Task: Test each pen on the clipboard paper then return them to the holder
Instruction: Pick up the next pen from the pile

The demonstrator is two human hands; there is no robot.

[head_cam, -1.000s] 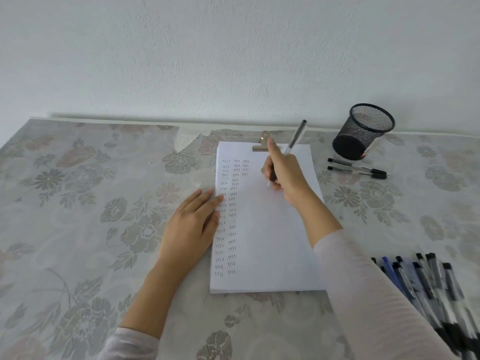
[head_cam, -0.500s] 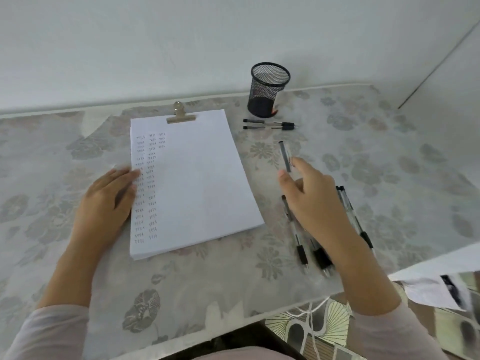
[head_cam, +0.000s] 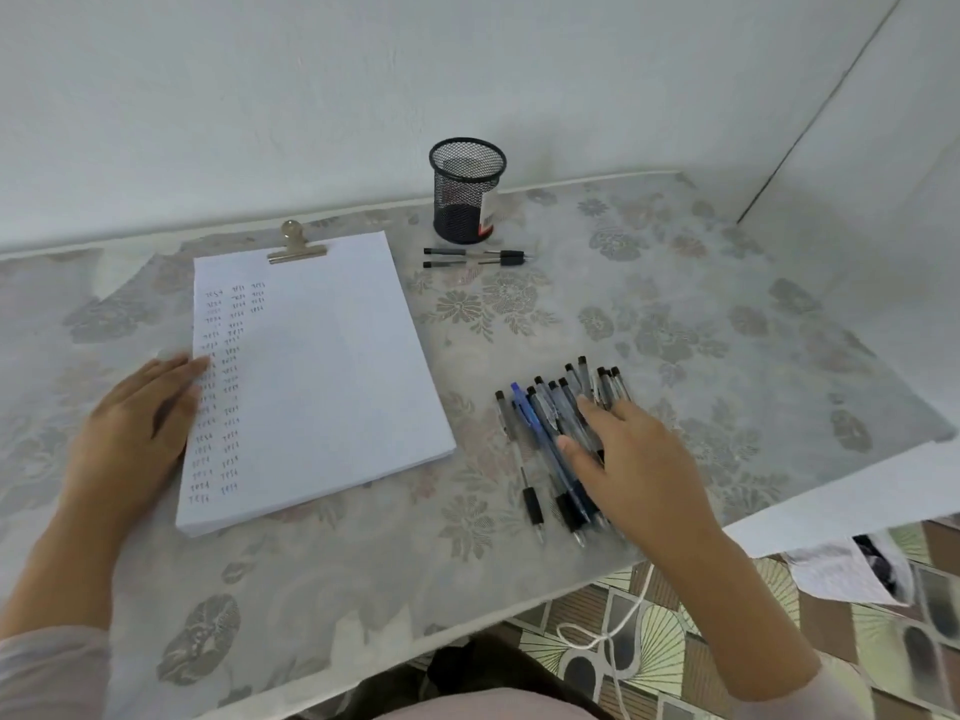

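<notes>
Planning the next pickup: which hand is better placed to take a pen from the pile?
Right. The right hand rests on the pen pile, fingers straight; the left hand presses the paper at its left edge, far from it.

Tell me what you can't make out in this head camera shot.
Head view:
- Whether the right hand pinches a pen: its fingers cover the pen pile.
- Marks on the paper: too small to read.
- Bottom of the mesh holder: dark mesh hides it.
- Items past the table edge: blurred.
</notes>
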